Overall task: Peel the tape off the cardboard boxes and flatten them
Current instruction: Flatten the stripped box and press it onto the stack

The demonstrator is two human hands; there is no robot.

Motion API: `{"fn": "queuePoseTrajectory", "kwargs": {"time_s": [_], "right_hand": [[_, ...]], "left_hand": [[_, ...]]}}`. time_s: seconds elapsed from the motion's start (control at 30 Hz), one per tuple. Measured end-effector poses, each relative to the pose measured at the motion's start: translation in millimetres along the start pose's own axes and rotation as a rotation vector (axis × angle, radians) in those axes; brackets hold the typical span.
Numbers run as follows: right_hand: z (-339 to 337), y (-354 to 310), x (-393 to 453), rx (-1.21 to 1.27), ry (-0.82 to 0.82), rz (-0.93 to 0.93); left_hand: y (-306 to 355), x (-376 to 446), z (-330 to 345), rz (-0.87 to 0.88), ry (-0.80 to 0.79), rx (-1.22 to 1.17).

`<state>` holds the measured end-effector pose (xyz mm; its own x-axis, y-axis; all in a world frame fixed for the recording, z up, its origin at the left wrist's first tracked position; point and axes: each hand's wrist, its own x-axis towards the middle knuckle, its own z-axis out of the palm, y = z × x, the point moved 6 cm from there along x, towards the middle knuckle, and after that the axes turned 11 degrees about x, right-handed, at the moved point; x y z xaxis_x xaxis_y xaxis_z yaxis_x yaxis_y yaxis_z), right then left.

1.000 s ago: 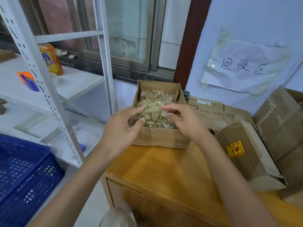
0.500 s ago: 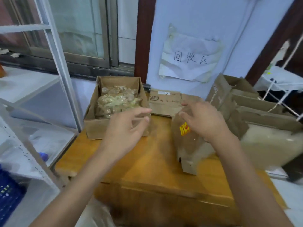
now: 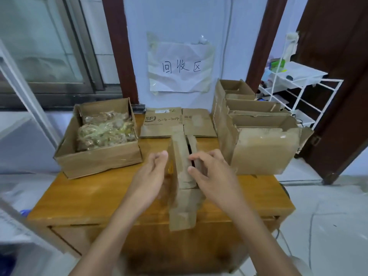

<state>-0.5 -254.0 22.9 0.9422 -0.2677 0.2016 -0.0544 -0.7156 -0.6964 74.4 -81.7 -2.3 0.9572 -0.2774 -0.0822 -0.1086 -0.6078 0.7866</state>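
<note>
Box (image 3: 182, 176) now pulled forward between both hands, right hand (image 3: 215, 176) grip on its flap

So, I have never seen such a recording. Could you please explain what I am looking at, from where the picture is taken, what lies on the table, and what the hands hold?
There is no machine here. A person wears a camera on the head, so you look forward and down along both arms. On the yellow-brown wooden cabinet top stand an open brown cardboard box full of crumpled clear tape at the left, a flattened brown cardboard sheet with handwriting at the back, and a row of open empty brown boxes at the right. In the middle is a narrow brown cardboard box. The right hand grips it with curled fingers. The left hand is beside it with straight fingers; whether it touches is unclear.
</note>
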Motion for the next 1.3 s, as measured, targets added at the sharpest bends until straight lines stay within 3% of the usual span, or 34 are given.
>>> {"fn": "queuePoseTrajectory", "kwargs": {"time_s": [0.1,0.23,0.33,0.5,0.6,0.7,0.8,0.9,1.07,1.3], "right_hand": [[2,-9,-23,0.009,0.025,-0.062],[-10,-11,-32,0.493,0.11,-0.041],[-17,4,-35,0.633,0.065,0.03],[-28,42,-36,0.39,0.093,0.151],[-39,30,-33,0.162,0.066,0.126],[-42,4,-14,-0.377,-0.013,0.114],[-28,-16,24,-0.686,-0.114,-0.029],[-18,-21,60,-0.754,-0.183,-0.132],[-7,-20,94,-0.765,-0.28,-0.214],[-13,-25,124,-0.55,-0.17,-0.16]], "left_hand": [[18,-10,-12,-0.022,-0.066,0.245],[47,-12,-11,-0.013,-0.113,0.591],[45,-10,0,-0.004,-0.155,0.625],[25,-19,-2,-0.098,-0.224,-0.025],[12,-24,5,-0.094,-0.212,-0.083],[6,-22,9,0.024,-0.088,0.045],[28,-25,2,0.379,0.199,0.518],[44,-25,14,0.676,0.203,0.636],[33,-28,26,0.664,0.003,0.472],[32,-58,28,0.786,-0.044,0.487]]}}
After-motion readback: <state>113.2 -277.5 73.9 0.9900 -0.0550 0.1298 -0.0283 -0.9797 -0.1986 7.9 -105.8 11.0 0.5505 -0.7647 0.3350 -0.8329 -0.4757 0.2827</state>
